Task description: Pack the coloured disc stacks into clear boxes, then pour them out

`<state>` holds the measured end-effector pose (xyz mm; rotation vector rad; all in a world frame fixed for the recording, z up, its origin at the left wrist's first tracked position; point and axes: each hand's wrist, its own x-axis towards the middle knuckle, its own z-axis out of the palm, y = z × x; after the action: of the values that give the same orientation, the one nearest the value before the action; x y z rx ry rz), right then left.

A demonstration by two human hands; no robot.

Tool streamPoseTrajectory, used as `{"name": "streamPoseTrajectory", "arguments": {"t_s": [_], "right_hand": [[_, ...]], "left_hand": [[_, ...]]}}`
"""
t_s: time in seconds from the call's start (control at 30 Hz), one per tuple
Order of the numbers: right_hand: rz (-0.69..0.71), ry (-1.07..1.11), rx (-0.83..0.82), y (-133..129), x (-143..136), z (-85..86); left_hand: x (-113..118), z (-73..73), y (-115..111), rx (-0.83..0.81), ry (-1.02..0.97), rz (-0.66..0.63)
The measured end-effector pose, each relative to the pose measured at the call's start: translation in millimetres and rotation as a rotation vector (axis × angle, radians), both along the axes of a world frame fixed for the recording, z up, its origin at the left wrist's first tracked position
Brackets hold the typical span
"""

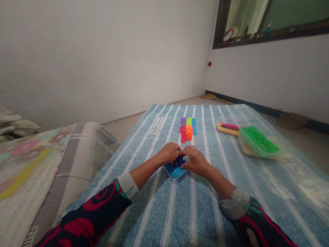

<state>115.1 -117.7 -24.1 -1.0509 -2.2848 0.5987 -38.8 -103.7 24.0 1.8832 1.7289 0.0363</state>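
Patterned sleeves (102,202) point toward a dark-blue bundle (181,161) over the clear box's (175,178) far end, between left hand (170,152), grip too hidden to tell, and right hand (195,160), clamped on it.

The left sleeve (92,213) at seven o'clock and right sleeve (259,223) at five are navy, red-swirled, green-patched, with grey cuffs (128,183).

"What surrounds us?"
"We have plain, pale walls (102,51), a dark-framed window (272,17) at upper right and light floor (123,128) past our striped surface (154,212)."
"And on our left?"
"We see floral and checked fabric (77,151); dark skirting (269,111) edges our right-hand wall."
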Motion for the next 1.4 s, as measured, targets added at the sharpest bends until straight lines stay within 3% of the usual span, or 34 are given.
{"name": "streamPoseTrajectory", "arguments": {"t_s": [0.2,0.47,0.77,0.97,1.4], "right_hand": [[0.005,-0.048,-0.023,3,0,1.3],[0.08,-0.113,0.02,10,1,1.2],[0.203,-0.169,0.015,16,10,6.1],[0.356,-0.158,0.071,20,22,14.2],[0.266,-0.218,-0.004,15,31,23.9]], "left_hand": [[3,-5.4,8,-0.06,-0.014,0.023],[3,-11.6,15,-0.076,0.058,-0.05],[3,-1.9,13,-0.091,0.085,-0.154],[2,0.2,13,-0.101,0.111,-0.189],[3,5.2,8,-0.098,0.175,-0.272]]}}
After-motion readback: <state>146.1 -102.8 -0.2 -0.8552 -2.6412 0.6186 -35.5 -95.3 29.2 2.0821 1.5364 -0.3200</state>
